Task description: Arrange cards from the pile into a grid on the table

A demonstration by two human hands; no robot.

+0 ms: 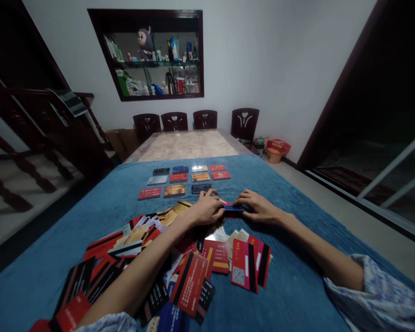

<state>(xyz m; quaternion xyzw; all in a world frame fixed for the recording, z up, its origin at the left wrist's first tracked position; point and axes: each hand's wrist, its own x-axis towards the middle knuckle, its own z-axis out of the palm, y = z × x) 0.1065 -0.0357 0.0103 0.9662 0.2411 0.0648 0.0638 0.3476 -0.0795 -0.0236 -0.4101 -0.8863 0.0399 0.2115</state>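
The left hand (pixel 207 208) and right hand (pixel 259 207) were clamped on the ends of a blue card (pixel 234 208), low over the table (pixel 297 276). Card rows (pixel 186 180) lay just beyond the hands, a loose pile (pixel 180 258) under the forearms; a dragging forearm could scatter it, a forward slip could skew the nearest row

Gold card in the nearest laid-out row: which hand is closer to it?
Left. The left hand sits just right of the gold card, apart from it; the right hand is farther right, past the left hand; both hold a blue card.
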